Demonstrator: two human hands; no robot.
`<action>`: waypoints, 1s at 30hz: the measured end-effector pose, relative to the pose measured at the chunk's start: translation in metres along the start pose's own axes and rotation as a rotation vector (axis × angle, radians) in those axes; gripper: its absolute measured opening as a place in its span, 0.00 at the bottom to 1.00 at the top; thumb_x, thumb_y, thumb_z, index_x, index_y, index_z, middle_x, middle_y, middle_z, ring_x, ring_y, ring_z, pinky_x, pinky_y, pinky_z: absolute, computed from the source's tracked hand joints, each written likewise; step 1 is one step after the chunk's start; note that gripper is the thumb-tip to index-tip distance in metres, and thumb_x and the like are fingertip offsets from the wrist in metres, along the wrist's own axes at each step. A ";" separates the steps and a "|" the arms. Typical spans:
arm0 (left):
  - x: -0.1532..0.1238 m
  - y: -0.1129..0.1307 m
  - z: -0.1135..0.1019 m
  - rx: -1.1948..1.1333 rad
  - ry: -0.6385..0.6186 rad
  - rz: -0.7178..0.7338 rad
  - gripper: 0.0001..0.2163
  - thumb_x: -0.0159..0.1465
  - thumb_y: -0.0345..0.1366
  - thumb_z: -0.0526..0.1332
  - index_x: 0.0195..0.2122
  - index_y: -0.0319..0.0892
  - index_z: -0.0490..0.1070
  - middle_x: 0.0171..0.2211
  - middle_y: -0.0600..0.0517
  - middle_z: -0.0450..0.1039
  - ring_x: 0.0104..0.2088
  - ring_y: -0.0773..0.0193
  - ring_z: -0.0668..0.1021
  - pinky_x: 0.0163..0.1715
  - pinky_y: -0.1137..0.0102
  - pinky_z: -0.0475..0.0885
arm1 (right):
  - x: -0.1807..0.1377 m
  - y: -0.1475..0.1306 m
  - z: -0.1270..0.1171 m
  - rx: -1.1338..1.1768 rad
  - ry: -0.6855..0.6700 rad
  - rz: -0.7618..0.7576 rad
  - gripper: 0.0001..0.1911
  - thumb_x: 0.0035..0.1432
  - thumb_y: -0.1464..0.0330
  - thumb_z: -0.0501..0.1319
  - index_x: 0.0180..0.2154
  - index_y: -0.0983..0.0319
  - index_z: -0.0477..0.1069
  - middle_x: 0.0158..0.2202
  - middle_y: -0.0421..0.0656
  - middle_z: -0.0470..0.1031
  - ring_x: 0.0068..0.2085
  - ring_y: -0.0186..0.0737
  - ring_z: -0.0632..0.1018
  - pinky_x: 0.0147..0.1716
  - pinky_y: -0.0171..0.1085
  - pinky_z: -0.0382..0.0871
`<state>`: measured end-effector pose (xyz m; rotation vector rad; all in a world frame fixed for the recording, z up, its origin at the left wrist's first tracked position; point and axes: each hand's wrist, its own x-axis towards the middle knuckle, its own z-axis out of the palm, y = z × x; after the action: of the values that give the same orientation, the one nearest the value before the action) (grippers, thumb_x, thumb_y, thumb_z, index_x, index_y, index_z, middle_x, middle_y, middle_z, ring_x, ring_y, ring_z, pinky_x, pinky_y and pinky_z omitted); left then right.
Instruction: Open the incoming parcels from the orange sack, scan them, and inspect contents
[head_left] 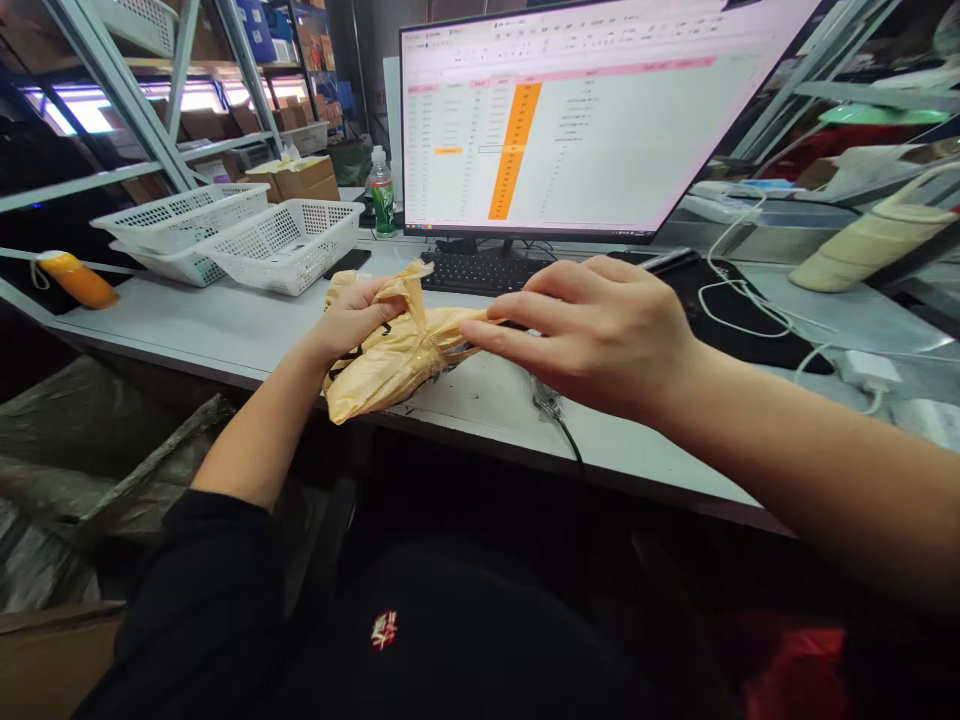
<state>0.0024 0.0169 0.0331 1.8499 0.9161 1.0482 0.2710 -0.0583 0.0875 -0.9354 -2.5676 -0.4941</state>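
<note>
1. The yellow bag (382,372) lies left of my right fingertips, its drawn-out end stretching rightward to them, above the table's (495,405) near edge.
2. My right hand (600,325) touches that end; thumb hidden, pinch uncertain.
3. My left hand (356,312), nearer its bulk, clasps the plastic.

Through the head camera I make this out to be a storeroom or warehouse with an office desk (225,325) set up inside it. The monitor (585,130) shows me a spreadsheet, and a keyboard (480,270) lies just below it, which is the office part. Left of the monitor I see white plastic baskets (292,240), and farther back on that side, metal shelves (129,100) stacked with cardboard boxes (217,122). More grey shelving (862,95) stands right of the monitor, with assorted goods on it.
</note>
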 end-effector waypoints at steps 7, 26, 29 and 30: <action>0.006 0.002 0.014 -0.057 -0.058 -0.046 0.25 0.50 0.59 0.72 0.28 0.43 0.66 0.25 0.55 0.63 0.30 0.64 0.71 0.28 0.72 0.66 | 0.011 -0.016 0.013 -0.004 -0.021 -0.166 0.18 0.72 0.66 0.51 0.44 0.51 0.80 0.32 0.43 0.78 0.36 0.42 0.72 0.34 0.44 0.57; -0.030 -0.020 -0.039 0.018 1.029 1.226 0.23 0.70 0.52 0.54 0.21 0.44 0.56 0.14 0.60 0.51 0.16 0.70 0.60 0.36 0.65 0.68 | -0.148 0.139 0.130 -0.171 0.183 0.596 0.26 0.69 0.46 0.50 0.39 0.51 0.82 0.23 0.47 0.73 0.24 0.47 0.71 0.25 0.47 0.64; -0.029 -0.026 -0.060 -0.063 1.040 1.231 0.23 0.68 0.52 0.53 0.21 0.45 0.52 0.14 0.59 0.46 0.16 0.68 0.57 0.34 0.66 0.66 | -0.167 0.154 0.164 -0.157 0.328 0.358 0.26 0.72 0.48 0.49 0.36 0.53 0.80 0.19 0.41 0.68 0.22 0.42 0.72 0.30 0.45 0.69; -0.028 -0.028 -0.066 -0.119 1.059 1.199 0.23 0.67 0.54 0.55 0.22 0.45 0.51 0.15 0.59 0.46 0.17 0.67 0.57 0.34 0.66 0.67 | -0.163 0.154 0.166 -0.165 0.381 0.291 0.27 0.73 0.48 0.49 0.38 0.55 0.81 0.20 0.42 0.70 0.24 0.42 0.74 0.32 0.44 0.70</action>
<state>-0.0732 0.0233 0.0218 1.6035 0.0890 2.8770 0.4549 0.0373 -0.0997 -1.1250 -2.0361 -0.7265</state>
